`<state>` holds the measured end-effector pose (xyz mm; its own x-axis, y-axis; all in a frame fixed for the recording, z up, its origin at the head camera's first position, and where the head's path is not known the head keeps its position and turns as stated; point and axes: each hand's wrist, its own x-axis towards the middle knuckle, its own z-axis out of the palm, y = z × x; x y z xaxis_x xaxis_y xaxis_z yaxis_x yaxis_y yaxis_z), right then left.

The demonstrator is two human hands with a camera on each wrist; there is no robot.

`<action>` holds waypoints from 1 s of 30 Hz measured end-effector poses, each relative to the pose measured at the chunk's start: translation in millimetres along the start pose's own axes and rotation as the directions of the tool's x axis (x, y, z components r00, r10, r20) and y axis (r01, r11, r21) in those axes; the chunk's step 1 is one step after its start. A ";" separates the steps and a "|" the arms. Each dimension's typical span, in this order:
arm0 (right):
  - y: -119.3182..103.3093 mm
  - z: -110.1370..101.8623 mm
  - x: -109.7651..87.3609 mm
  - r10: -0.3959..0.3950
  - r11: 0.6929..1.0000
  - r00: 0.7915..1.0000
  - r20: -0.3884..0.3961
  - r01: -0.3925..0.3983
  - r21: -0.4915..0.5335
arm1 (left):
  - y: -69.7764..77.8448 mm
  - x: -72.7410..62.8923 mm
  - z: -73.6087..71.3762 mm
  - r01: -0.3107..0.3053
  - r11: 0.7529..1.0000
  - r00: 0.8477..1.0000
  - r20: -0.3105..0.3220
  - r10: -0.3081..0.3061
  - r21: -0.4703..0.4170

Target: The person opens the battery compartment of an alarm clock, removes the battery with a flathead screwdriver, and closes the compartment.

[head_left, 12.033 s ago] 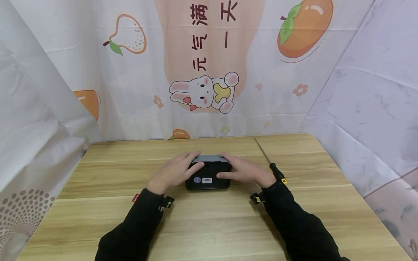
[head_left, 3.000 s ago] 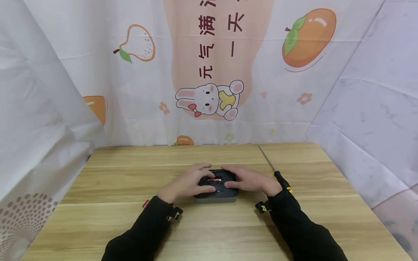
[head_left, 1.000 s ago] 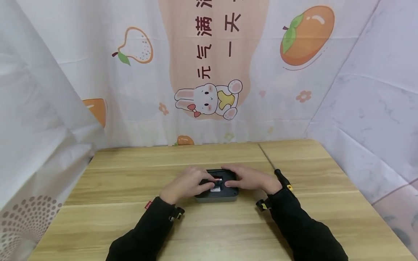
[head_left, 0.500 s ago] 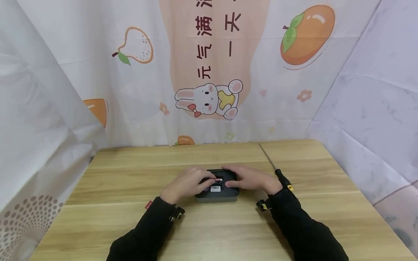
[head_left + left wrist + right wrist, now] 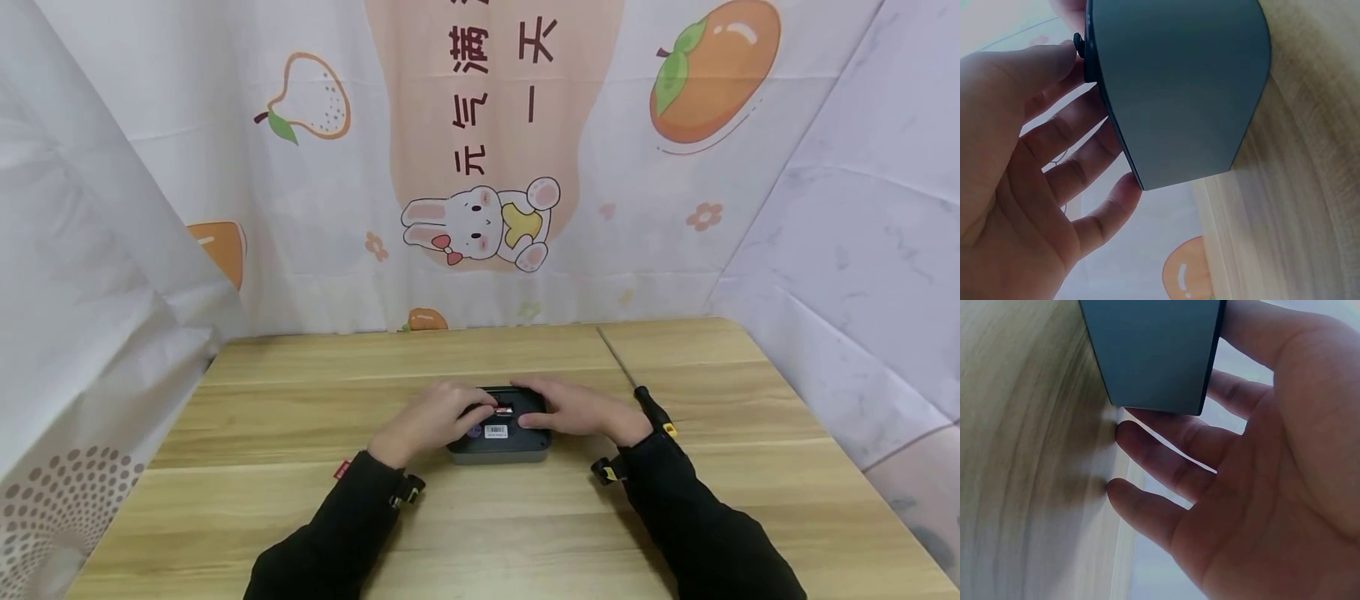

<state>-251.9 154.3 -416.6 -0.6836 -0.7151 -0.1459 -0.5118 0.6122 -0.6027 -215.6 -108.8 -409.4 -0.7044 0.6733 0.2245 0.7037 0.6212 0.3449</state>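
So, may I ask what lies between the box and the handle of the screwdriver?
The right hand lies there, stretched from beside the screwdriver handle to over the box. The head view shows this.

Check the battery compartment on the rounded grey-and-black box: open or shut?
Open: the head view shows a red-and-silver cylindrical battery exposed beside the left hand.

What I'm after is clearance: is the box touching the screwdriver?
Apart. The head view shows the right hand and bare tabletop between box and screwdriver.
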 end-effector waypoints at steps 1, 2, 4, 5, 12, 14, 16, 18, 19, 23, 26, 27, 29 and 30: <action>0.1 -0.2 0.1 -0.001 1.000 1.000 -0.001 0.001 0.002 | 0.1 0.1 -0.2 0.001 1.000 1.000 -0.001 -0.001 -0.007; 0.2 -0.1 0.3 -0.004 1.000 1.000 -0.003 0.004 0.004 | 0.1 0.2 -0.4 0.002 1.000 1.000 -0.002 -0.002 -0.015; 0.3 -0.2 0.5 -0.009 1.000 1.000 -0.006 0.009 0.007 | 0.2 0.4 -0.5 0.003 0.999 1.000 -0.009 -0.004 -0.034; 0.4 -0.1 0.8 -0.008 1.000 1.000 -0.007 0.008 0.009 | 0.2 0.6 -0.6 0.007 0.999 1.000 -0.010 -0.007 -0.045; 3.4 0.8 1.9 -0.033 0.999 0.999 -0.011 0.033 0.005 | 1.0 0.5 -0.5 -0.014 0.997 1.000 -0.023 0.012 -0.077; 4.3 0.9 2.2 -0.034 0.999 0.999 -0.008 0.034 0.008 | 1.3 0.1 -0.7 -0.018 0.997 0.999 -0.029 0.016 -0.075; 4.5 0.4 2.4 -0.039 0.999 0.999 -0.007 0.039 0.011 | 1.6 -0.2 -1.2 -0.016 0.997 0.999 -0.033 0.013 -0.074; 4.0 -0.3 2.9 -0.041 0.999 0.999 -0.006 0.041 0.012 | 1.7 -0.4 -1.8 -0.011 0.998 0.999 -0.034 0.009 -0.069; 3.6 -0.7 3.2 -0.038 0.999 0.999 -0.004 0.038 0.015 | 1.8 -0.4 -2.2 -0.005 0.998 1.000 -0.031 0.003 -0.069; 2.1 -1.0 4.0 -0.033 0.999 0.999 -0.001 0.033 0.017 | 0.9 -0.6 -2.7 -0.003 0.997 0.999 -0.036 0.000 -0.075; 1.2 -0.6 4.1 -0.030 0.999 1.000 -0.001 0.030 0.022 | -0.7 -0.6 -1.9 -0.006 0.997 0.999 -0.053 0.001 -0.079; 0.7 -0.8 3.8 -0.033 0.999 0.999 -0.002 0.033 0.027 | -1.3 -0.6 -1.6 -0.006 0.997 0.998 -0.057 0.002 -0.078; 0.1 -1.4 3.5 -0.037 0.999 0.999 -0.002 0.037 0.036 | -2.0 -0.6 -1.8 -0.005 0.997 0.998 -0.063 0.000 -0.075; -0.3 -1.8 3.5 -0.037 0.999 0.999 -0.002 0.037 0.038 | -2.3 -0.7 -2.2 -0.003 0.998 0.998 -0.064 -0.002 -0.070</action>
<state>-255.1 152.2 -415.5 -0.6654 -0.7365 -0.1215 -0.5165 0.5718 -0.6374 -217.0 -111.6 -408.3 -0.7103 0.6449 0.2822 0.6973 0.5896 0.4076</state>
